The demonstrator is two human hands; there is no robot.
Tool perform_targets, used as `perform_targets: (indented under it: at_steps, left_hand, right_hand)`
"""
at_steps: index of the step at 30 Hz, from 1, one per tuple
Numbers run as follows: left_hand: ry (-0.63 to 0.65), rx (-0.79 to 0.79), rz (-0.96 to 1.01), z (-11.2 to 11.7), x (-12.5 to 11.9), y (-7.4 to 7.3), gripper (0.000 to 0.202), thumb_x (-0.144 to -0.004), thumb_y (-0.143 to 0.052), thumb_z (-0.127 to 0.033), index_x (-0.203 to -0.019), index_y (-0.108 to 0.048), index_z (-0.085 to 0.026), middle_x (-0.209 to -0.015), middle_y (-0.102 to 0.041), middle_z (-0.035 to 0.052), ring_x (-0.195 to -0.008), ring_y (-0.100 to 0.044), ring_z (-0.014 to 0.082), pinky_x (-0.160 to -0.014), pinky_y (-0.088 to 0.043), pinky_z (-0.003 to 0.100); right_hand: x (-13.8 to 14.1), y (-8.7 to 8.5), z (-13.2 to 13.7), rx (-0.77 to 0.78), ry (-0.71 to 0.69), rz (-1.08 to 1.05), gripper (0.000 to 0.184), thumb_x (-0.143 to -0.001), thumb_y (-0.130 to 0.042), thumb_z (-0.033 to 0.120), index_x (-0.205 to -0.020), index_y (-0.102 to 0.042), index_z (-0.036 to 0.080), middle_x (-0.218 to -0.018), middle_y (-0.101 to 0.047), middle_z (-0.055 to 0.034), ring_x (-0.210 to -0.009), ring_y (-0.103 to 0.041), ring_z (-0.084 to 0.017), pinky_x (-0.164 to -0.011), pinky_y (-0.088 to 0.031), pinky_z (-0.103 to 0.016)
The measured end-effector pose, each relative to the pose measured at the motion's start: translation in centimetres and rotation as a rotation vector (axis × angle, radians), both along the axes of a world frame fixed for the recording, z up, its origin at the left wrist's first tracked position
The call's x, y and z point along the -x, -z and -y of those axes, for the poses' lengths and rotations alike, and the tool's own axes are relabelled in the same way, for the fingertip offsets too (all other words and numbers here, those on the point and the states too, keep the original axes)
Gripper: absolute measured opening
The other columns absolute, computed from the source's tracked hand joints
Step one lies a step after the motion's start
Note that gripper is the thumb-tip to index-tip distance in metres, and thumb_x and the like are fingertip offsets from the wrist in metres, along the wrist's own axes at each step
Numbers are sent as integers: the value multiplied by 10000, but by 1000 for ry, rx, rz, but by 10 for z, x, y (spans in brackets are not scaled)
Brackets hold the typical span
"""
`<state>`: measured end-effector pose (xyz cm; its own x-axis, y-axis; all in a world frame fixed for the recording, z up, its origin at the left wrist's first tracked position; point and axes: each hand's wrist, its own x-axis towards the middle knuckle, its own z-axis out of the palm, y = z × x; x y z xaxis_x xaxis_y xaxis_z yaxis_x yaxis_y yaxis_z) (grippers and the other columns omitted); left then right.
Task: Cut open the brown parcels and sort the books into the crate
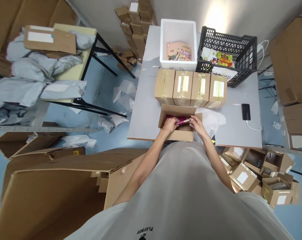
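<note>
An opened cardboard box [179, 135] stands at the front edge of the table, close to my body, with its flaps up. Over its opening is a thin magenta packet [182, 120] with a pale edge; its exact kind is too small to tell. My left hand [170, 125] is closed on the packet's left end. At the packet's right end, my right hand [196, 124] pinches it between thumb and fingers. More magenta shows deeper in the box, partly hidden behind my hands. A crumpled white plastic bag [213, 119] lies just right of the box.
Several taped cartons [182, 87] stand in a row behind the box. Beyond them are a white foam box [178, 33] and a black crate [240, 50], both with colourful packs inside. A phone [246, 111] with a cable lies right. A big open carton [53, 200] stands left.
</note>
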<state>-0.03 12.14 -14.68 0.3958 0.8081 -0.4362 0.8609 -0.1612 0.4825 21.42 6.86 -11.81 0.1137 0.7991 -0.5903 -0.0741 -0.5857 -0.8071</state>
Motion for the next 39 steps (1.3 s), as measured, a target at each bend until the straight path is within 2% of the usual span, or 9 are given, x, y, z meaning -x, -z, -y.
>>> perform_targets:
  at_steps: [7,13,17,20,24,26,29,33,39]
  left_hand:
    - [11,-277,244,0,7,-59,221,-1054,-702,-236,-1216,-853,-222,-1145,-819,100,-1147,-742,278,-1265,-466,469]
    - [111,-577,477,12,23,-144,205,-1074,-714,-258,-1200,-859,-332,-1169,-852,42,-1260,-740,265,-1370,-387,582]
    - [160,-788,534,30,40,-208,260,-1072,-731,-248,-1172,-865,-446,-1259,-849,3,-1453,-661,282,-1406,-322,655]
    - [98,-845,535,37,52,-233,166,-1032,-810,-319,-1082,-882,-459,-1494,-760,-6,-1623,-517,326,-1388,-353,686]
    - [-129,-778,678,30,58,-221,169,-1065,-756,-492,-1077,-885,-384,-1716,-596,1,-1695,-425,355,-1348,-430,643]
    - [-369,-619,836,26,56,-203,396,-1043,-737,-639,-1277,-844,-337,-1714,-601,81,-1541,-616,351,-1267,-535,582]
    - [-659,-209,1064,28,49,-179,780,-937,-731,-843,-1423,-779,-235,-1437,-788,183,-1143,-819,310,-1025,-676,474]
    - [-745,133,1129,41,38,-167,767,-717,-926,-845,-1111,-881,-189,-1034,-874,130,-898,-821,291,-822,-681,391]
    - [-850,166,1204,52,27,-170,650,-605,-1019,-766,-878,-854,-200,-868,-852,66,-752,-788,238,-726,-652,344]
  right_hand:
    - [-12,-31,16,-150,155,-126,580,-927,-829,647,-1366,-718,283,-1535,-736,-107,-1333,-771,-252,-1227,-594,-479]
    - [-25,-56,10,-143,286,-255,702,-910,-659,919,-1106,-731,249,-1270,-846,-151,-1114,-860,-325,-992,-723,-500]
    - [-33,-86,-2,-133,111,-338,833,-851,-586,1024,-1039,-794,240,-1064,-884,-153,-1098,-863,-367,-960,-716,-512]
    - [-33,-109,-6,-186,-94,-428,834,-778,-740,983,-1124,-840,231,-1083,-895,-144,-1044,-868,-367,-910,-716,-502]
    - [-16,-129,-2,-311,-123,-391,669,-673,-1024,681,-1149,-844,246,-1095,-899,-108,-1005,-870,-343,-828,-720,-436]
    - [-6,-134,1,-391,-34,-354,616,-698,-1032,627,-1151,-841,255,-1131,-900,-97,-1040,-865,-337,-878,-726,-443]
    - [4,-139,5,-480,65,-286,581,-740,-1015,635,-1142,-840,254,-1130,-902,-92,-1015,-865,-333,-906,-733,-470]
    - [5,-145,8,-507,70,-206,595,-764,-994,659,-1175,-846,255,-1141,-898,-95,-1045,-860,-354,-917,-736,-506]
    - [7,-146,9,-506,37,-216,642,-767,-977,678,-1245,-837,273,-1175,-891,-85,-1095,-849,-354,-958,-730,-517]
